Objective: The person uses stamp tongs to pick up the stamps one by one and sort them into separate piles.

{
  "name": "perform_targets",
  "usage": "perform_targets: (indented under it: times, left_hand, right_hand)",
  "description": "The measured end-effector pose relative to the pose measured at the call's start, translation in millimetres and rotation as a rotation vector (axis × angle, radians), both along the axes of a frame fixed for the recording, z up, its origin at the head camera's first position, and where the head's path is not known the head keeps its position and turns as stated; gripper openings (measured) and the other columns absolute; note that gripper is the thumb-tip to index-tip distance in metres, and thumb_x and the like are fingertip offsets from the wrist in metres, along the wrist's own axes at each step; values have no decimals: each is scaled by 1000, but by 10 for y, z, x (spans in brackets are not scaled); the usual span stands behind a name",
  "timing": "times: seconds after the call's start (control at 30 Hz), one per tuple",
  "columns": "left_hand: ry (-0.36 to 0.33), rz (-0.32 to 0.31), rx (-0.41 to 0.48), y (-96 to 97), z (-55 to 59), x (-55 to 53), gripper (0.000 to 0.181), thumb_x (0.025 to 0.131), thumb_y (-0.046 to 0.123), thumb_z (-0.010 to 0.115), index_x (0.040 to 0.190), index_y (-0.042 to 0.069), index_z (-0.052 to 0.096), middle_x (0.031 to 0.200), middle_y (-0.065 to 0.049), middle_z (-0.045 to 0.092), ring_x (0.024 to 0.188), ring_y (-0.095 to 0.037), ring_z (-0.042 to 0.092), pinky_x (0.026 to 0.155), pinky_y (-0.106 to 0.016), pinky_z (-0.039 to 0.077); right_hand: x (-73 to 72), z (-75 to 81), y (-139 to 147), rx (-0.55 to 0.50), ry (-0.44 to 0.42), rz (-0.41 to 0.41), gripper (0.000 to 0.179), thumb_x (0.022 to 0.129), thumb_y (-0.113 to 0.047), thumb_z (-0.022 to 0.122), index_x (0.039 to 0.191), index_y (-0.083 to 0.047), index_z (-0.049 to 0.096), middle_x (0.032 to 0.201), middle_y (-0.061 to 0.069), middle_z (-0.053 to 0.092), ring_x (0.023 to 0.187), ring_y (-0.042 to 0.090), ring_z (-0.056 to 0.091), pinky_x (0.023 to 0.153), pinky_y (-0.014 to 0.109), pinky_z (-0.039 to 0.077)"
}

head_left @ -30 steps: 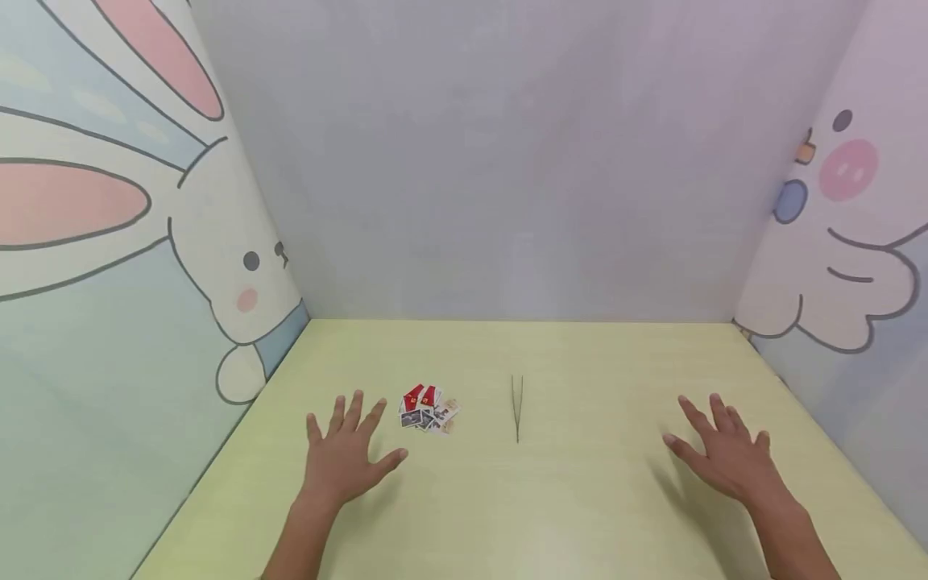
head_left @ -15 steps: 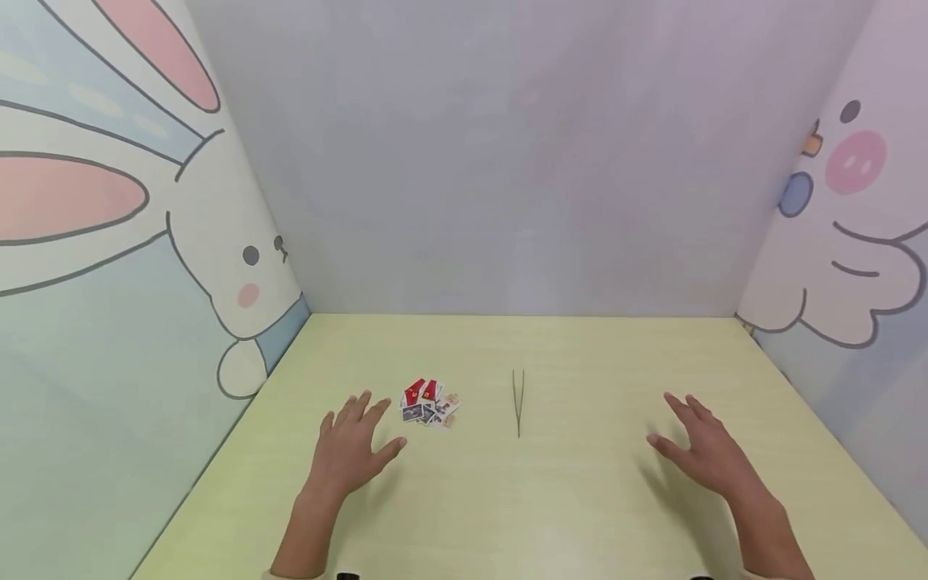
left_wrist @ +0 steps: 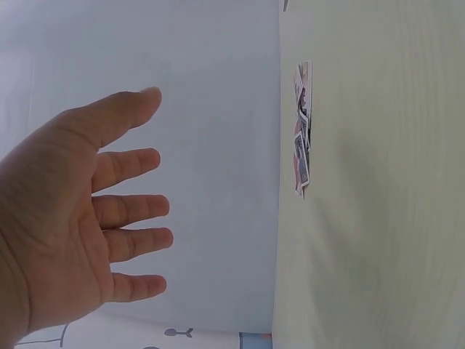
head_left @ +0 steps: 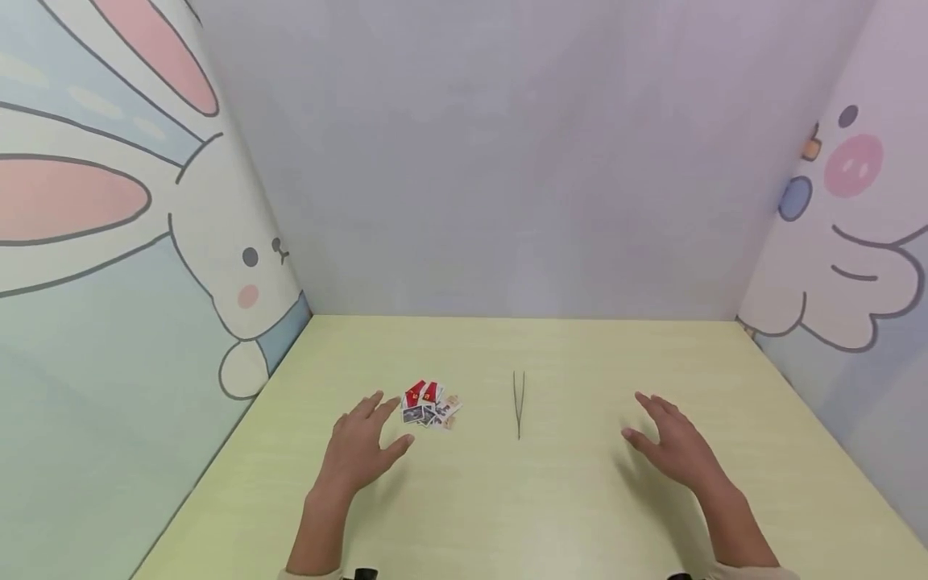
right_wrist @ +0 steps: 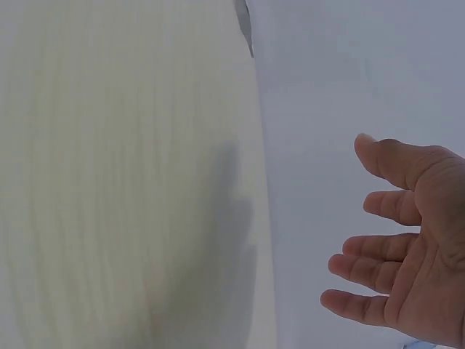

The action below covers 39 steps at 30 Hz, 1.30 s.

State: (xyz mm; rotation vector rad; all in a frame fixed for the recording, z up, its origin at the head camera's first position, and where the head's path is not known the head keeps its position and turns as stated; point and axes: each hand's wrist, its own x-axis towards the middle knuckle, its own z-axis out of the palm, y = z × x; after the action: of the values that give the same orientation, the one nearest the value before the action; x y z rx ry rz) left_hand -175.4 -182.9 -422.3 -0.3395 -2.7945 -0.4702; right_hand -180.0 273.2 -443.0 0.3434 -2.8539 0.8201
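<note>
The left hand, fingers loosely extended and holding nothing, hovers just beside the pile of small printed papers, left of centre on the table; one careless sweep could scatter those overlapping pieces; the right hand, equally relaxed and empty, hangs well right of the thin tweezers; a hasty grasp might send them skidding.
</note>
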Motion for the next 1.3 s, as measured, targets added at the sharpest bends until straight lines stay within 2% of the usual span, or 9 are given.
perform_targets:
  times: [0.27,0.4,0.53,0.9,1.1,1.3]
  left_hand:
    - [-14,-18,27,72,-20,-47,55,79,36,72,124,7,59,131,-18,50,120,-36,45,91,-60,37]
    - [-26,-19,56,109,-26,-86,54,80,35,71,123,6,59,131,-18,50,120,-35,45,92,-60,36]
    - [-59,-22,73,129,-44,-114,52,81,34,71,123,7,59,131,-18,50,121,-35,45,92,-58,37]
    - [-144,-20,127,137,-137,-169,51,82,33,71,124,7,59,133,-17,48,122,-35,43,95,-57,35]
    - [-193,-73,113,159,-206,-238,50,83,33,69,125,8,59,133,-16,49,123,-33,43,95,-56,36]
    - [-217,-112,102,177,-251,-299,48,83,33,68,124,10,60,132,-15,50,123,-33,42,95,-56,36]
  right_hand:
    - [-95,-24,-174,-33,24,-1,60,91,-32,60,133,8,42,127,35,43,114,52,40,86,63,35]
    - [-132,-28,-226,-80,12,-7,58,91,-29,61,132,9,43,123,33,47,107,48,48,83,58,40]
    - [-155,-47,-306,-130,-15,-6,56,91,-28,60,131,8,44,123,32,48,101,47,52,80,56,43]
    - [-190,-82,-613,-246,-104,-17,56,91,-29,60,132,5,45,126,31,48,105,46,53,83,53,45]
    - [-232,-108,-744,-271,-160,-22,54,91,-28,61,131,5,46,123,32,49,104,43,55,82,50,47]
    - [-281,-173,-839,-308,-176,-8,52,90,-24,62,129,7,47,120,33,51,101,40,57,78,47,49]
